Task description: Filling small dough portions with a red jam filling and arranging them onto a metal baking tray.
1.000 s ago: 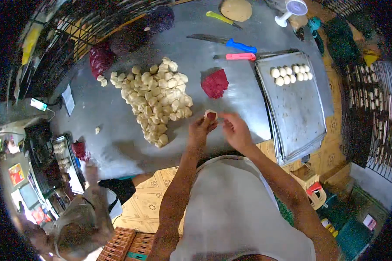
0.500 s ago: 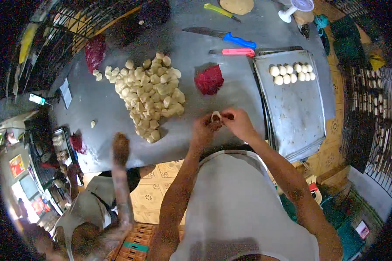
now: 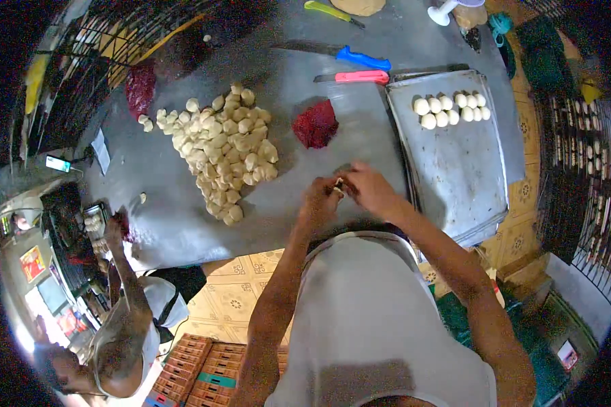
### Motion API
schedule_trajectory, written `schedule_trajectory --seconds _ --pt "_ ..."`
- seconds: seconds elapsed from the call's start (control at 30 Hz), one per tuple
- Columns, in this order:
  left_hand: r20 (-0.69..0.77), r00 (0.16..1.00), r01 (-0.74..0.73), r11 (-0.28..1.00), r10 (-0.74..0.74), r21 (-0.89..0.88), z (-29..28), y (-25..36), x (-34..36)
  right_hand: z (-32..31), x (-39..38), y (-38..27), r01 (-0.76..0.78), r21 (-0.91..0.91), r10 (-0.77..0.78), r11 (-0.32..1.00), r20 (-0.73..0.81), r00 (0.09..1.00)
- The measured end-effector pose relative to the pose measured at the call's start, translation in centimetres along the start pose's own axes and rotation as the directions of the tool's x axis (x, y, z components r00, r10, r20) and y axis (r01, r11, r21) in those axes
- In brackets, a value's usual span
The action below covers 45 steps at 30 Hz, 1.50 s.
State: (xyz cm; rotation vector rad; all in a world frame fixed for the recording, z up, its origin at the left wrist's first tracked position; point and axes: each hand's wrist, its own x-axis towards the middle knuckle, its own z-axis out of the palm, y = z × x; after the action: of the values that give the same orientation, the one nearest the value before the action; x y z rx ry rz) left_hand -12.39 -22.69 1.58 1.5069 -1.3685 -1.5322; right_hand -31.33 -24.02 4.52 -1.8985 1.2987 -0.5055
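At the front of the grey steel table (image 3: 183, 247), my left hand (image 3: 322, 197) and my right hand (image 3: 361, 182) meet with fingers closed on a small pale dough piece (image 3: 339, 184), mostly hidden by the fingers. Beyond them is a lump of dark red filling (image 3: 315, 125). A large heap of pale dough pieces (image 3: 217, 146) lies left of my hands. To the right, stacked metal trays (image 3: 448, 176) carry two rows of smooth white dough balls (image 3: 442, 117).
Across the back lie blue (image 3: 363, 57), pink (image 3: 362, 76) and yellow (image 3: 326, 9) handled knives and a dough mound (image 3: 358, 7). A co-worker (image 3: 125, 339) works at the left near red filling (image 3: 122, 227). Racks (image 3: 580, 169) stand at the right; orange crates (image 3: 187, 366) below.
My fingers have closed further over the dough piece, hiding the red filling that showed in it. The co-worker's hand has moved left, from beside the heap to the red filling at the left.
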Motion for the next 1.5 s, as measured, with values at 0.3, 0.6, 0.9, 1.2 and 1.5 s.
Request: schedule_trajectory --seconds 0.3,0.6,0.9,1.2,1.5 --pt "0.32 0.947 -0.178 0.866 0.022 0.467 -2.2 2.2 -0.5 1.9 -2.1 -0.8 -0.209 0.002 0.209 0.978 -0.055 0.976" --pt "0.26 0.855 -0.518 0.706 0.449 0.484 0.0 1.0 -4.6 3.9 -3.3 -0.4 -0.398 0.569 0.518 0.72 -0.059 0.853" --pt "-0.066 0.998 0.023 0.996 -0.017 0.09 1.5 -0.1 -1.7 3.8 -2.5 1.2 -0.347 0.362 0.438 0.865 -0.208 0.875" --pt "0.271 0.885 0.456 0.591 -0.379 -0.665 5.9 1.9 -0.1 -2.2 -6.7 -0.2 -0.364 0.565 0.533 0.741 -0.166 0.83" --pt "0.32 0.944 0.113 0.989 -0.077 -0.095 4.7 1.1 -1.8 -14.2 -6.8 3.5 -0.715 -0.138 0.643 0.685 -0.347 0.683"
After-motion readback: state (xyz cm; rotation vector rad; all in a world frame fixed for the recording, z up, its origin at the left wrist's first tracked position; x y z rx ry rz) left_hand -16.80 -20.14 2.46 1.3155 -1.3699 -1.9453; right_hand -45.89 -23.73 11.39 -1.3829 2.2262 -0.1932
